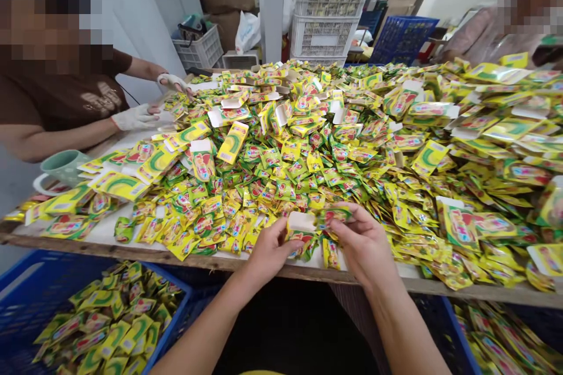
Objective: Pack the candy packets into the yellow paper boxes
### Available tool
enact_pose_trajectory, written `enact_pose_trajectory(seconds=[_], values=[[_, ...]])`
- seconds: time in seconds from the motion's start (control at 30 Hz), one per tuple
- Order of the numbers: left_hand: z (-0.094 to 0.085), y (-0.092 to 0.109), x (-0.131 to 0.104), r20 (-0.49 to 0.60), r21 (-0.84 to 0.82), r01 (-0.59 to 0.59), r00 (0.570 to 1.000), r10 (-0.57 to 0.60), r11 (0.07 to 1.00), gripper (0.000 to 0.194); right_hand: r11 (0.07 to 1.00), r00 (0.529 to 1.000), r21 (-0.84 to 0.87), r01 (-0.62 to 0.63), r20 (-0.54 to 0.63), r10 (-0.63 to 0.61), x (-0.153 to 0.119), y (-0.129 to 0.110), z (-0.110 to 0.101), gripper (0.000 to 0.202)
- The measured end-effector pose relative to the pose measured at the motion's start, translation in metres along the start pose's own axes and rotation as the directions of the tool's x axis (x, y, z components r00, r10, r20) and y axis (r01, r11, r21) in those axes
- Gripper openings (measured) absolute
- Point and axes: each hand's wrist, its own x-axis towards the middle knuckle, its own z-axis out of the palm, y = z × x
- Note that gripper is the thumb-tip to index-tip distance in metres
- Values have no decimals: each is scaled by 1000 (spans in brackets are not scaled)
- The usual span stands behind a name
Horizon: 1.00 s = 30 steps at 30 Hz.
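Note:
Near the front edge of the table my left hand (271, 248) grips a small yellow and green carton (301, 222), its white flap standing open toward the right. Close beside it, my right hand (366, 244) pinches a small green printed sachet (326, 216) by the carton's open end. Whether the sachet touches the carton I cannot tell. Loose yellow and green sachets (281, 173) lie heaped just beyond both hands. Flat cartons (233, 142), several with white flaps raised, are scattered over the heap.
Below the table's wooden edge (176, 255), a blue crate (26, 287) of filled cartons stands at left, another blue crate (461, 337) at right. A green mug (65, 167) sits at the left corner. A gloved co-worker (136, 117) works at left; another person (472, 32) is far right.

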Motion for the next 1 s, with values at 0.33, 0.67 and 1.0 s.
enact_pose_trajectory(seconds=[0.33, 0.67, 1.0], values=[[-2, -2, -10, 9, -19, 0, 1000, 0, 1000, 24, 462, 861, -728, 507, 458, -223, -3, -17, 20, 27], [0, -2, -18, -13, -191, -14, 1000, 12, 981, 23, 304, 873, -820, 485, 476, -108, -14, -34, 48, 27], [4, 12, -27, -19, -362, 32, 999, -41, 931, 21, 509, 780, -654, 559, 624, -53, 2, -37, 32, 36]])
